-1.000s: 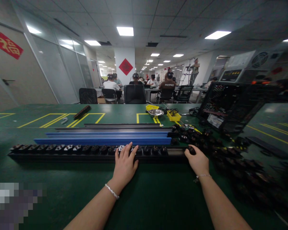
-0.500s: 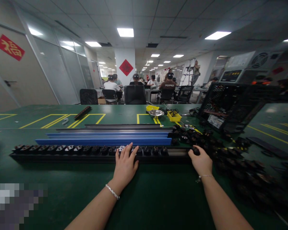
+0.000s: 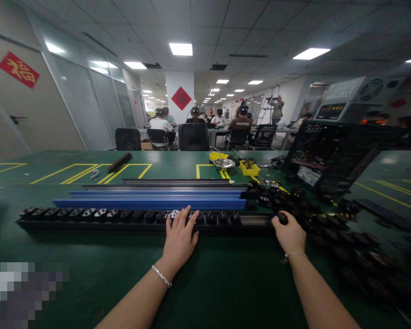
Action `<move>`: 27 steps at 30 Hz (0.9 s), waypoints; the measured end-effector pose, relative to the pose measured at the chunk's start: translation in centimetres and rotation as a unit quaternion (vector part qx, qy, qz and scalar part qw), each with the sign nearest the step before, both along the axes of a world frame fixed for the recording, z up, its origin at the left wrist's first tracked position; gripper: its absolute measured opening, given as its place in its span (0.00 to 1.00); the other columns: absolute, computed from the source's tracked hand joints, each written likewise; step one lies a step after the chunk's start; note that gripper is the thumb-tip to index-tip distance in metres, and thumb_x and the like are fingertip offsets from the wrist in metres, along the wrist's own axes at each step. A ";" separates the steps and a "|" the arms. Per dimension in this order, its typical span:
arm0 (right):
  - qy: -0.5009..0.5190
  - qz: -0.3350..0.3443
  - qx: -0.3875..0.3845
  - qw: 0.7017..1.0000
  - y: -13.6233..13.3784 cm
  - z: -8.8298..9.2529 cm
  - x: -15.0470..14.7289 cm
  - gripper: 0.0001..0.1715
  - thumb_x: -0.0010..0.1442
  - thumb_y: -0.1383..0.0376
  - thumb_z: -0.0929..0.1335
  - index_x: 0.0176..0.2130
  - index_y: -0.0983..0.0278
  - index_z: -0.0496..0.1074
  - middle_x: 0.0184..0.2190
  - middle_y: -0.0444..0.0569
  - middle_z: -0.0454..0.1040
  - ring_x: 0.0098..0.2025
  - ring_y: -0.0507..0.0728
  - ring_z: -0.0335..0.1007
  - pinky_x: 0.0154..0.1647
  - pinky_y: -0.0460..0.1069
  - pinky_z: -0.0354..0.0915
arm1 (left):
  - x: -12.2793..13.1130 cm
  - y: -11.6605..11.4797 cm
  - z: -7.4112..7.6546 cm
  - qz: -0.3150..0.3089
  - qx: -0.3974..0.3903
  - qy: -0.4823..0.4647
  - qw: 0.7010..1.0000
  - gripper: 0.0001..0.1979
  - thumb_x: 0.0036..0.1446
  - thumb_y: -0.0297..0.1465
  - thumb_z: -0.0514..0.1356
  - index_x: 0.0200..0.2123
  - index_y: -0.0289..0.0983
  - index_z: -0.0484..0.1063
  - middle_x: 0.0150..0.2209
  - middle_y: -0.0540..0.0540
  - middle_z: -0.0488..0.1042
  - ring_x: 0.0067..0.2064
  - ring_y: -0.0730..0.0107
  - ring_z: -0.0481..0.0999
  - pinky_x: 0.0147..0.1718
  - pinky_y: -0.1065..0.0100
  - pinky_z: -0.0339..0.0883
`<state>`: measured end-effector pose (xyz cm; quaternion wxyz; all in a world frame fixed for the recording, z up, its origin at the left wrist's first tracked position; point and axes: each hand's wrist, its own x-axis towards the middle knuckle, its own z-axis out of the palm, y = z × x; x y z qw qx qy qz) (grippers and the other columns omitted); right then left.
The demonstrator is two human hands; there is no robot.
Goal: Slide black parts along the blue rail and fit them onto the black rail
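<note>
A long black power track (image 3: 89,225) lies crosswise on the table, with a row of black socket modules (image 3: 125,215) set along its top. My left hand (image 3: 180,237) rests on the track near its middle, fingers spread over the modules. At the track's right end, my right hand (image 3: 292,233) grips a black socket module (image 3: 282,218) between thumb and fingers. A bare stretch of channel (image 3: 256,220) shows between that module and the row. How far the held module sits in the channel is hidden by my fingers.
Blue rails (image 3: 150,204) and dark rails (image 3: 174,181) lie behind the track. Loose black modules (image 3: 356,256) are heaped on the right. A metal bowl (image 3: 223,164), a yellow bin (image 3: 249,169) and an open computer case (image 3: 329,155) stand farther back. People sit beyond the table.
The whole view has shifted slightly. Both hands keep nearly the same places on the track, the right one still gripping the socket module at its end.
</note>
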<state>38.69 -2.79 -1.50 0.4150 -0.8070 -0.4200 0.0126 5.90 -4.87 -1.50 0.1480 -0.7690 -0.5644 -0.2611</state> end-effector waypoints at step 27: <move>-0.087 -0.039 0.074 0.993 0.9 -1.9 2.3 0.25 0.48 0.56 0.60 0.40 0.68 0.72 0.38 0.59 0.72 0.46 0.65 0.64 0.47 0.57 0.61 | 0.0 0.0 -0.1 -0.005 -0.006 -0.014 1.000 0.28 0.55 0.31 0.56 0.59 0.47 0.57 0.62 0.45 0.56 0.61 0.54 0.56 0.59 0.42 0.45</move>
